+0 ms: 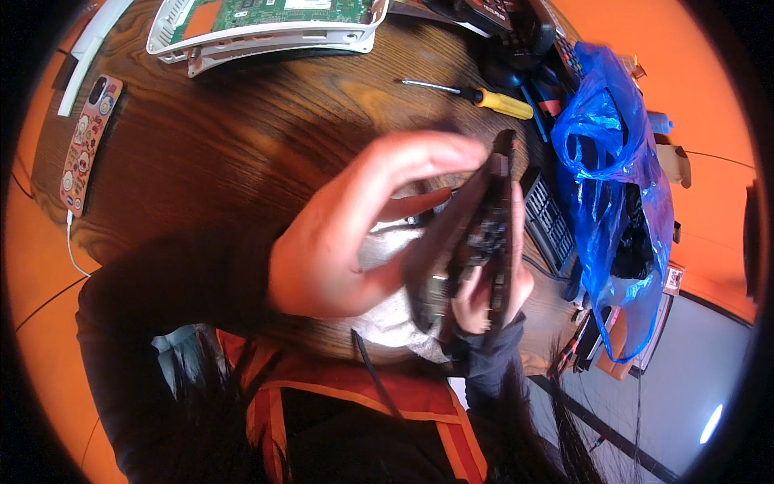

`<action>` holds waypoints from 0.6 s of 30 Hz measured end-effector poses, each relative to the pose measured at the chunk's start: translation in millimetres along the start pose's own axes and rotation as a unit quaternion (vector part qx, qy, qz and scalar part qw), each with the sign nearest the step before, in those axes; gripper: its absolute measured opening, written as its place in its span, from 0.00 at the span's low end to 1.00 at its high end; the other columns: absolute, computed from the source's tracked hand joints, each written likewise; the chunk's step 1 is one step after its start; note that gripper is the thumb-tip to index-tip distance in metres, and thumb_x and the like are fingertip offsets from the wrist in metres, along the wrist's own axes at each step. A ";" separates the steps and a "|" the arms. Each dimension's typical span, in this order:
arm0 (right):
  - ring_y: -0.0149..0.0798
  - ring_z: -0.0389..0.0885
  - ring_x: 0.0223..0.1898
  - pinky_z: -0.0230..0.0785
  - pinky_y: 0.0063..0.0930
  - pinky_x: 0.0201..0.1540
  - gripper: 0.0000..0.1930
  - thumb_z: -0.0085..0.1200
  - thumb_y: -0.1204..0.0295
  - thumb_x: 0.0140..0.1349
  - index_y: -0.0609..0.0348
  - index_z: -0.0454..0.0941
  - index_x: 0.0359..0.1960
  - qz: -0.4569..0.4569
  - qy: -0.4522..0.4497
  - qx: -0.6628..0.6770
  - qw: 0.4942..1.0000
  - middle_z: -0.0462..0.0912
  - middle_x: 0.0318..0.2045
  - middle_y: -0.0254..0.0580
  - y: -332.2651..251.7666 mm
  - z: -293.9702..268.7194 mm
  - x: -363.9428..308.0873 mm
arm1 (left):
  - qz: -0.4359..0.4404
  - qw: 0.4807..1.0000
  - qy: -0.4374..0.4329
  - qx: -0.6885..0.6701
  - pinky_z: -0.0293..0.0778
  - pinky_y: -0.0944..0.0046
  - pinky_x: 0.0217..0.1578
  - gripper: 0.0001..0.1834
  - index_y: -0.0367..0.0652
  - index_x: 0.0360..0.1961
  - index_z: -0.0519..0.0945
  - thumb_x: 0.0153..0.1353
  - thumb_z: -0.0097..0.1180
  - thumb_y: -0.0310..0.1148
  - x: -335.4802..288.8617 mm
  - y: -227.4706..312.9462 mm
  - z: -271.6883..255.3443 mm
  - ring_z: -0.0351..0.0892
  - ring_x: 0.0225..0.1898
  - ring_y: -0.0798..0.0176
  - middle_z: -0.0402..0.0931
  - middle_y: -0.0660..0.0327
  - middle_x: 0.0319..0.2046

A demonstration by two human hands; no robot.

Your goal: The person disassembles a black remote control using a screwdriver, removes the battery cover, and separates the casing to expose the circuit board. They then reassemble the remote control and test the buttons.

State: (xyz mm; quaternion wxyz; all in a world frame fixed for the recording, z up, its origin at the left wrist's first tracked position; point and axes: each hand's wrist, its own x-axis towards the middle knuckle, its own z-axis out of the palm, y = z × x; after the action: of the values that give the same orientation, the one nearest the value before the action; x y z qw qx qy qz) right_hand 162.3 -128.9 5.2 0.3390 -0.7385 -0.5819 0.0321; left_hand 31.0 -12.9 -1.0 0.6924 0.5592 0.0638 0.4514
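A dark, flat device (435, 242) is held up on edge in front of me, above the near part of the table. Its two sides look parted at the right, and small parts show between them, blurred by motion. My left hand (330, 234) arches over it from the left, fingertips at its top edge and thumb low on its near face. My right hand (484, 302) grips it from the right and below, partly hidden behind it. Beneath both hands lies something pale and greyish-white (395, 327), mostly covered.
A white casing (242, 50) with a green circuit board stands at the far left. A yellow-handled screwdriver (504, 105) lies right of centre. On the right are a black slatted object (550, 222) and a blue plastic bag (592, 153). A phone (89, 145) with a cable rests at the left edge.
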 end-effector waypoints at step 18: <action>0.43 0.76 0.25 0.69 0.28 0.30 0.29 0.51 0.88 0.42 0.64 0.71 0.52 -0.129 -0.022 -0.155 0.979 0.76 0.28 0.48 -5.2 -25.0 8.4 | -0.434 0.840 -0.131 -0.299 0.70 0.75 0.31 0.18 0.38 0.44 0.73 0.67 0.37 0.40 6.2 12.0 -30.9 0.74 0.32 0.75 0.77 0.63 0.32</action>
State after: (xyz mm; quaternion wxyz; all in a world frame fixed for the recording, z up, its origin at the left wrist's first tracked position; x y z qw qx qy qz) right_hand 171.7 -132.7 30.1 0.2087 -0.6997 -0.6778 -0.0865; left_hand 9.6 13.1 0.3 0.9528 0.2942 0.0704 0.0242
